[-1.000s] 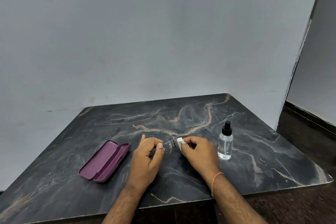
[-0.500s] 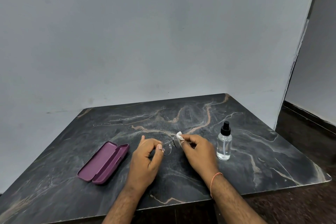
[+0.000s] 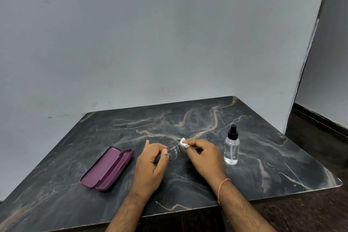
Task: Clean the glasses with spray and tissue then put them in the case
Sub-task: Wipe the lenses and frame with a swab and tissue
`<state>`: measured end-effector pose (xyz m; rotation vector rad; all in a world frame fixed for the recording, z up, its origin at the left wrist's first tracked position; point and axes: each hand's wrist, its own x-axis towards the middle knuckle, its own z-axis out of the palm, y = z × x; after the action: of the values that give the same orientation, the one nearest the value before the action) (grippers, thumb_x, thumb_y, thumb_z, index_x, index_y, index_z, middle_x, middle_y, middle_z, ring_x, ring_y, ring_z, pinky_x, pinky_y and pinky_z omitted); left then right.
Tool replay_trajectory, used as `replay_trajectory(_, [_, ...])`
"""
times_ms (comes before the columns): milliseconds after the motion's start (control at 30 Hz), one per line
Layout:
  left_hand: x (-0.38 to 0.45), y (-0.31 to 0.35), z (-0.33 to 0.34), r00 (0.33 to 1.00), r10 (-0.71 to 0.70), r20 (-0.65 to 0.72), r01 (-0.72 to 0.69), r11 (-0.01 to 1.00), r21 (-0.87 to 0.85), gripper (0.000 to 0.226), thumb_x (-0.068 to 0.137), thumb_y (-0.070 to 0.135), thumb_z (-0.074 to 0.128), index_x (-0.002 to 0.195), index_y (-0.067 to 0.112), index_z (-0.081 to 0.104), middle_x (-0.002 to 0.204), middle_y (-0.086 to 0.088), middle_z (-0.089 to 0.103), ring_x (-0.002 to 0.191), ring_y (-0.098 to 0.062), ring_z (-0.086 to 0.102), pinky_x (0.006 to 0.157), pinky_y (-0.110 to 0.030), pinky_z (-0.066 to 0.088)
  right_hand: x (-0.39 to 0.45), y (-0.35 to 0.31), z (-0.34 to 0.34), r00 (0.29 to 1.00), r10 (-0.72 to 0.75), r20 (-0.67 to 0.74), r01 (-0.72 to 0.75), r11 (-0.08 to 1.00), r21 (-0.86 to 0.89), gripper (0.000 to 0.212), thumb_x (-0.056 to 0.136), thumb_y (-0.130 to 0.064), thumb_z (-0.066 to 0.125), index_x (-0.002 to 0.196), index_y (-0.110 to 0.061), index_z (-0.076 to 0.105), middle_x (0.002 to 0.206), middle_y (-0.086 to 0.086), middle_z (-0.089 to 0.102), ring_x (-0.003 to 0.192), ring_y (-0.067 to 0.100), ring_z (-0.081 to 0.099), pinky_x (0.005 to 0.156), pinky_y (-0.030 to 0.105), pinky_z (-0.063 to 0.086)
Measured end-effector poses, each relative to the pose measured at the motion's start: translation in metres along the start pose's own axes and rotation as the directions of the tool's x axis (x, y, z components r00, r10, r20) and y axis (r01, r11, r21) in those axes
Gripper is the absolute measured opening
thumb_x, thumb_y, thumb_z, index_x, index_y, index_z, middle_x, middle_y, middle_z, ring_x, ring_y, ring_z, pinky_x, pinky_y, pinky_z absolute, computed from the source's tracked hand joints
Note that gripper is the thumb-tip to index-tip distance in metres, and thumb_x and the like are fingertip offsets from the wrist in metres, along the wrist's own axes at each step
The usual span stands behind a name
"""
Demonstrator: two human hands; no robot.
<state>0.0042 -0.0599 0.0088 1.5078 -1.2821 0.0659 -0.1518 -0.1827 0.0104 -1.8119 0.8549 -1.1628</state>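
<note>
Thin-framed glasses (image 3: 172, 153) are held just above the dark marble table (image 3: 273, 160). My left hand (image 3: 152, 164) pinches their left side between thumb and fingers. My right hand (image 3: 203, 156) presses a small white tissue (image 3: 183, 142) against the right lens, which the tissue and fingers mostly hide. A purple glasses case (image 3: 107, 168) lies open and empty to the left of my left hand. The clear spray bottle (image 3: 232, 147) with a black cap stands upright to the right of my right hand.
A plain grey wall stands behind the table. The table's right edge drops to a dark floor (image 3: 320, 156). Its near edge runs under both forearms.
The tissue in my right hand has shifted slightly up along the right lens. My left hand keeps its hold on the glasses. Case and bottle stay where they were.
</note>
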Motion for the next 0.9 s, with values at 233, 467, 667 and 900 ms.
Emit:
replay_trajectory(233, [-0.0001,0.0012,0.0001,1.000,0.001,-0.015,-0.001,1.000,-0.003,0.033,0.103,0.039,0.052,0.085,0.017,0.069,0.086,0.008,0.071,0.089,-0.015,0.070,0.131,-0.018,0.016,0.0007,0.0008,0.0006,0.999,0.049,0.001,-0.049,0.992,-0.120,0.010,0.083,-0.024,0.086,0.078,-0.033,0.087,0.082,-0.037,0.074,0.081,-0.015,0.067,0.067,0.002,0.044])
replay_trajectory(467, [0.0003,0.0016,-0.0009,0.999,-0.017,-0.036,0.016,1.000,-0.009,0.033,0.104,0.040,0.051,0.085,0.018,0.068,0.083,0.007,0.069,0.084,-0.016,0.068,0.133,-0.031,0.020,-0.0010,0.0000,0.0010,0.999,0.010,0.033,-0.007,0.997,-0.080,0.014,0.085,-0.023,0.083,0.083,-0.036,0.088,0.084,-0.031,0.077,0.077,-0.010,0.068,0.068,0.006,0.045])
replay_trajectory(667, [0.0002,0.0003,-0.0005,0.999,-0.009,-0.040,0.008,1.000,-0.017,0.034,0.104,0.040,0.051,0.085,0.018,0.069,0.089,0.007,0.070,0.088,-0.015,0.070,0.132,-0.028,0.020,0.0015,0.0031,0.0026,0.997,0.078,-0.013,-0.079,0.994,-0.081,0.014,0.088,-0.023,0.081,0.085,-0.034,0.087,0.083,-0.031,0.077,0.085,-0.014,0.068,0.071,0.001,0.045])
replay_trajectory(900, [0.0000,-0.0014,0.0007,1.000,0.014,-0.013,-0.014,1.000,-0.013,0.030,0.104,0.038,0.052,0.085,0.022,0.068,0.087,0.009,0.070,0.087,-0.016,0.070,0.131,-0.017,0.015,0.0013,0.0020,0.0027,0.999,0.023,-0.023,-0.024,0.998,-0.057,0.017,0.095,-0.021,0.079,0.103,-0.034,0.086,0.092,-0.019,0.075,0.091,-0.012,0.066,0.073,0.002,0.045])
